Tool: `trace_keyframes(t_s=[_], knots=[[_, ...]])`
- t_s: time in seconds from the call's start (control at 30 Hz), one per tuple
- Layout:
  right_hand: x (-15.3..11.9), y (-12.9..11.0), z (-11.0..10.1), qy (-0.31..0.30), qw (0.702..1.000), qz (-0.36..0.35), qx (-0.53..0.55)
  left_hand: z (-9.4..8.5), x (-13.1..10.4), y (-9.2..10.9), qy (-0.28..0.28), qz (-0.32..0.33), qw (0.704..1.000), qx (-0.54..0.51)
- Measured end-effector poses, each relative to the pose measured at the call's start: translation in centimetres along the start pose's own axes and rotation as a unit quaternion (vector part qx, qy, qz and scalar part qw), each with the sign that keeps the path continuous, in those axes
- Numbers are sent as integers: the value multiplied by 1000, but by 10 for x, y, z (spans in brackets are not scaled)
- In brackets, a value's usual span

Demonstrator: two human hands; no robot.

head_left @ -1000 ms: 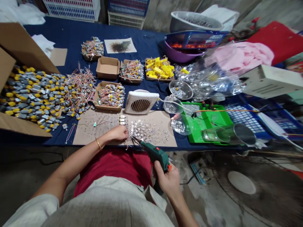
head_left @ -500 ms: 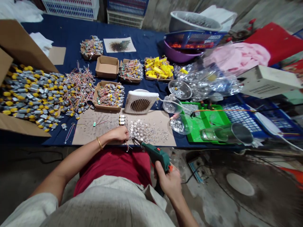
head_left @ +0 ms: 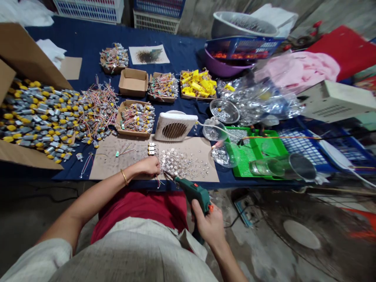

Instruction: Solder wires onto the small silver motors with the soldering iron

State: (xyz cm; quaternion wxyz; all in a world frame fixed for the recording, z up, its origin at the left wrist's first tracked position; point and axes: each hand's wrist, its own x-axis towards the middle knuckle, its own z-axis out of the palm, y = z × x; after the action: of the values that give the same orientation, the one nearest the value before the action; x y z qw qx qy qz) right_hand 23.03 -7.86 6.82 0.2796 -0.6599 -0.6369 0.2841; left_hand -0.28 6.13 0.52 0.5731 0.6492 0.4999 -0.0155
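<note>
My right hand (head_left: pixel 208 222) is wrapped round the grip of a green soldering gun (head_left: pixel 194 191), whose thin tip points left. Close to that tip, my left hand (head_left: pixel 150 165) is closed in a pinch at the cardboard sheet's front edge; thin wires (head_left: pixel 159 181) hang below its fingers, and what they grip is too small to make out. Small metal parts (head_left: pixel 176 162) lie scattered on the cardboard sheet (head_left: pixel 129 170) right of my left hand. Just behind that hand sits a short row of small motors (head_left: pixel 150 149). A green piece with wires (head_left: pixel 118 154) lies farther left.
A white vent-like fan (head_left: pixel 175 126) stands behind the metal parts. Boxes of wired motors (head_left: pixel 137 117) and yellow parts (head_left: pixel 198 84) sit farther back. A big carton of motors (head_left: pixel 38 117) fills the left; a green tray (head_left: pixel 242 166) and bowls (head_left: pixel 225 111) are right.
</note>
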Motion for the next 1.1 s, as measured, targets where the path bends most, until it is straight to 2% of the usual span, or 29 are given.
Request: trace_keyframes(t_s=[0.4, 0.73, 0.83, 1.1], knots=[[6, -8, 0, -6, 999, -38, -19, 2, 5, -4, 5, -1, 1000, 15], [11, -31, 0, -41, 991, -126, -31, 2, 5, -4, 12, 10, 1000, 17], [8, -29, -5, -24, 993, -113, -27, 2, 5, -4, 2, 12, 1000, 16], [-3, -9, -12, 61, 998, -13, -17, 1, 3, -3, -1, 0, 1000, 15]])
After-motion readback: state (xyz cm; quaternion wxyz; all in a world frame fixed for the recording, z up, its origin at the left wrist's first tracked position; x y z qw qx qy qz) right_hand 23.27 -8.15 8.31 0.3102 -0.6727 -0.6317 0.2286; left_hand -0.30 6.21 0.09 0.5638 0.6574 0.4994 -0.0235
